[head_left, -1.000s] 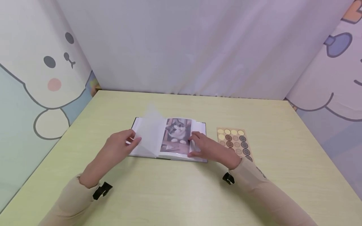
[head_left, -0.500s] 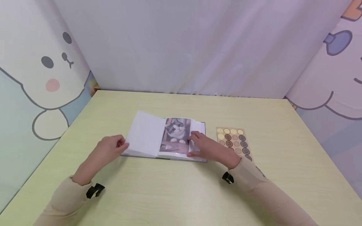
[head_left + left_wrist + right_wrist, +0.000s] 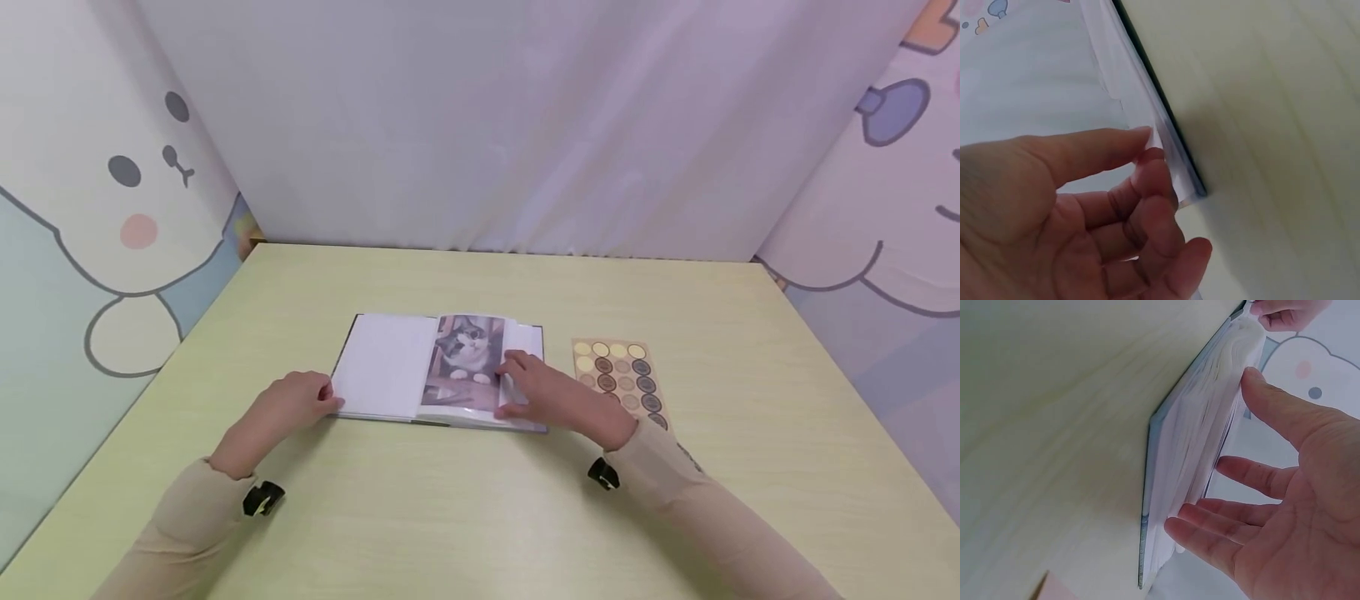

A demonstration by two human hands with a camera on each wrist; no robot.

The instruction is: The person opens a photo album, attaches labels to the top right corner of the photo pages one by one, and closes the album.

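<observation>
A photo album [image 3: 386, 362] lies spread on the table, its left page white and its right page showing a photo [image 3: 465, 358] of a grey and white cat. At the album's lower left corner is my left hand [image 3: 292, 404]. Its thumb and forefinger pinch the page edge [image 3: 1159, 139], as the left wrist view shows. My right hand [image 3: 551, 392] rests on the right-hand pages, thumb and fingers spread. Seen from the right wrist, its fingertips touch the edges of the thick page stack [image 3: 1200, 425], and nothing is gripped.
A tan sheet of round stickers [image 3: 622, 379] lies right of the album, partly behind the right forearm. The pale wood table [image 3: 480, 508] reaches back to a white curtain [image 3: 480, 125]. Cartoon-printed panels [image 3: 82, 208] flank both sides.
My left hand has brought the lifted page down to the left and slightly toward me, so that it now lies flat on the left side. My right hand has stayed in place.
</observation>
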